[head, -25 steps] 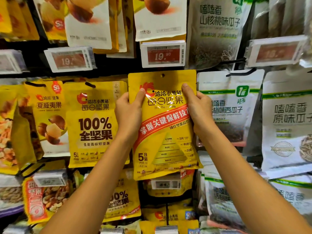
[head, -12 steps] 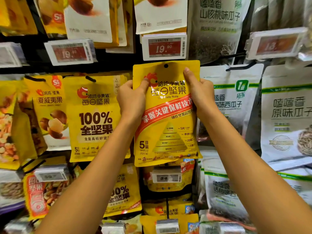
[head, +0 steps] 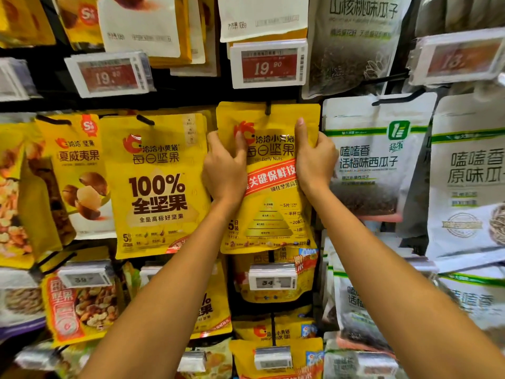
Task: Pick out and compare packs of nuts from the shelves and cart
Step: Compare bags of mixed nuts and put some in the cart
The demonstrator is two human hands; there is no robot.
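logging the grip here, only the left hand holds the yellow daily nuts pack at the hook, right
Not quite: both hands hold it. In the head view the left hand and the right hand each grip the yellow Daily Nuts pack at the hook.

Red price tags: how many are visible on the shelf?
3 red tags: upper left, centre above the held pack, upper right. The far-left tag has unclear colour.

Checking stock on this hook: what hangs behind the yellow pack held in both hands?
The yellow pack, held by the left hand and right hand, covers whatever is directly behind. Only the black hook at its top shows, plus a price tag below.
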